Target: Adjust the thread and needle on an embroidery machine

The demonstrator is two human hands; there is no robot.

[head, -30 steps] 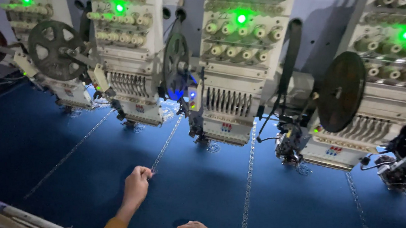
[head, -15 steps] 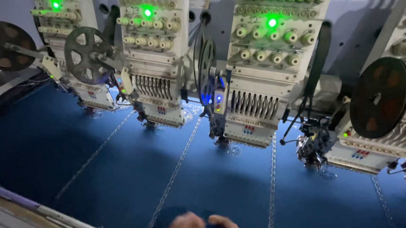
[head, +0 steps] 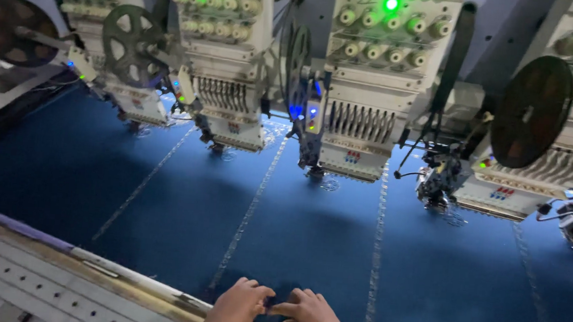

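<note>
At the bottom centre of the frame, the left hand (head: 237, 309) and right hand (head: 311, 318) meet fingertip to fingertip on the stretched dark blue fabric (head: 307, 239), fingers curled as if pinching something too small to make out. Just left of them runs a pale stitched line (head: 247, 220) toward the cream embroidery heads (head: 369, 85) along the top. The step looks like fine handling at the near metal frame rail (head: 48, 278), calling for a steady, careful pinch.
</note>
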